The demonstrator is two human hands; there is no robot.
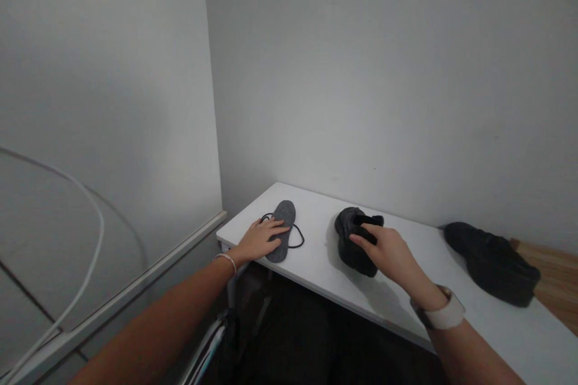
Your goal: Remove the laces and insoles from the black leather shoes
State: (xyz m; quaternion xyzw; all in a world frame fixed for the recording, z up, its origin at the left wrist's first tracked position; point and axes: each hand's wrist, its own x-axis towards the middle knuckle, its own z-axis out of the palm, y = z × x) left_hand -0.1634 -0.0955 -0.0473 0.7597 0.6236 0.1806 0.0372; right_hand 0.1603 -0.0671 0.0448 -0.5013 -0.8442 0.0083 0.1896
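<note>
My left hand (262,239) lies flat with fingers spread on a grey insole (285,212) near the left end of the white table. A black shoelace (298,243) loops out from under the insole on both sides. To the right, my right hand (379,246) grips a black shoe (354,252) at its opening, thumb and fingers at the collar. Part of the shoe's opening is hidden by that hand. The shoe stands on the table, apart from the insole.
A second black shoe (492,261) rests farther right on the white table (316,271). Walls rise behind and to the left. A wooden surface (557,267) shows at the right edge. A white cable (97,240) hangs at the left.
</note>
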